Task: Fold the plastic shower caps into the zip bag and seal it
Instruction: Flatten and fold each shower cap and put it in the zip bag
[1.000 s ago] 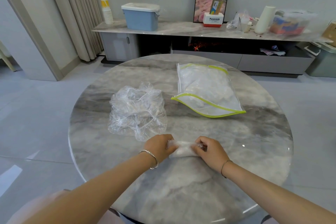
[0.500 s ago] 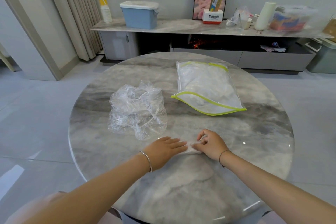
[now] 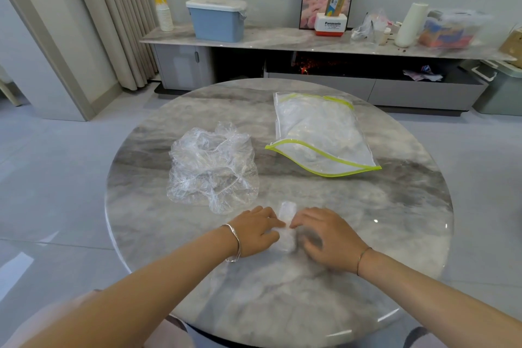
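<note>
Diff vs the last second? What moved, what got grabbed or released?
The folded cap was turned: it lay crosswise between gripping hands, now it points away from the person. The left hand opened flat, then slid to its left side; the right hand touches its right side, grip blurred. The loose caps, zip bag and table unchanged.

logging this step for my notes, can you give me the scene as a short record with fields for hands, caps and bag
surface: round marble table
folded cap: small, lying on the table between the hands
left hand: fingers fairly straight, touching the folded cap's left side
right hand: fingertips at its right side; blurred, grip unclear
loose caps: crumpled clear pile, left of the bag, no hand on it
zip bag: lying flat, green-edged mouth open toward the person, clear plastic inside
progress: bag not yet sealed
</note>
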Demonstrator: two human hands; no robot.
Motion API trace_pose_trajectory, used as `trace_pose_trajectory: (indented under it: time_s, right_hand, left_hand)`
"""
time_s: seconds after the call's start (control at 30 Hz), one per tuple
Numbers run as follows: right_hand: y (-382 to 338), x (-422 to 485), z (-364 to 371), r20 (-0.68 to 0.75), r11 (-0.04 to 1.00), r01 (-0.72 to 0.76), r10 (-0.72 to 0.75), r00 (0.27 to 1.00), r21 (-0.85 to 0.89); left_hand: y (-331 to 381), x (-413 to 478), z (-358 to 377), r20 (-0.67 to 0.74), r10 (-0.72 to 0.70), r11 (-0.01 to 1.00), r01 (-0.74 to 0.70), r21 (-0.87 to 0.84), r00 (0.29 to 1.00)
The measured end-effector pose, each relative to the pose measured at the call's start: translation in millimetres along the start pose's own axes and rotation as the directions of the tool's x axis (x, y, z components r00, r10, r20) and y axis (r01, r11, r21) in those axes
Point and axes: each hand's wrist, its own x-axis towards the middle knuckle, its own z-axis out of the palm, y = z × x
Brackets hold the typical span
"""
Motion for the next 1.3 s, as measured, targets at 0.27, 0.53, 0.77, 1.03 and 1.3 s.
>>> trace_pose_trajectory:
  time_s: [0.27, 0.53, 0.77, 1.03, 1.3]
  right_hand:
    - [4.5, -1.2, 17.1, 0.091, 0.995, 0.017, -0.008, 0.996, -0.097]
    - [-6.6, 14.6, 16.1, 0.042, 0.846, -0.393, 0.406, 0.913, 0.361]
    - [-2.3, 22.9, 22.3, 0.129, 0.645, -0.609, 0.630, 0.766, 0.463]
    - [-0.8, 35.3, 12.6, 0.216, 0.419, -0.603, 0.671, 0.709, 0.679]
    - [17.2, 50.2, -14.4, -0.097, 0.571, -0.367, 0.623, 0.776, 0.735]
  left_hand:
    - [-1.5, 0.9, 2.5, 0.011, 0.002, 1.000, -0.002, 0.017, 1.000]
    - [-1.4, 3.2, 1.7, -0.163, -0.121, 0.969, 0.081, -0.235, 0.979]
    - [0.8, 13.6, 10.6, -0.172, -0.305, 0.882, 0.209, -0.422, 0.937]
    - [-5.5, 29.9, -2.2, -0.170, -0.280, 0.845, 0.158, -0.511, 0.945]
    - [0.4, 52.0, -28.7, -0.411, -0.396, 0.737, 0.018, -0.675, 0.821]
